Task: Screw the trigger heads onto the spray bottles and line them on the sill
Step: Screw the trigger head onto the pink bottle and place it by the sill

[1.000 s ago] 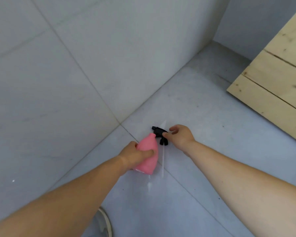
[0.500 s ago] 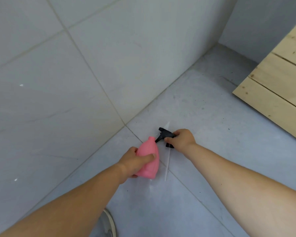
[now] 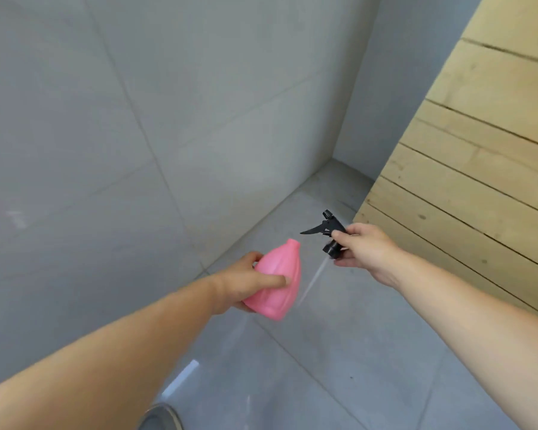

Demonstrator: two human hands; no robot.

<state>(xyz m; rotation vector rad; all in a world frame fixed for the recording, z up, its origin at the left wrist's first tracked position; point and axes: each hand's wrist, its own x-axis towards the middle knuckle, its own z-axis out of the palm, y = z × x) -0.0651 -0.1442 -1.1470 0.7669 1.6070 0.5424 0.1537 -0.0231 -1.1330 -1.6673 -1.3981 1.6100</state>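
At the centre of the frame the left hand (image 3: 246,282) grips the pink bottle (image 3: 277,282) around its body, thumb across the front; the bottle is tilted, its open neck pointing up. Just right of it and apart from it, the right hand (image 3: 362,246) holds the black trigger head (image 3: 330,232), whose clear tube (image 3: 312,279) hangs down-left. Grey floor (image 3: 339,352) lies below, wood boards (image 3: 479,150) at right.

Grey tiled wall (image 3: 112,125) meets grey tiled floor (image 3: 339,352); pale wooden planks (image 3: 479,169) stand right.
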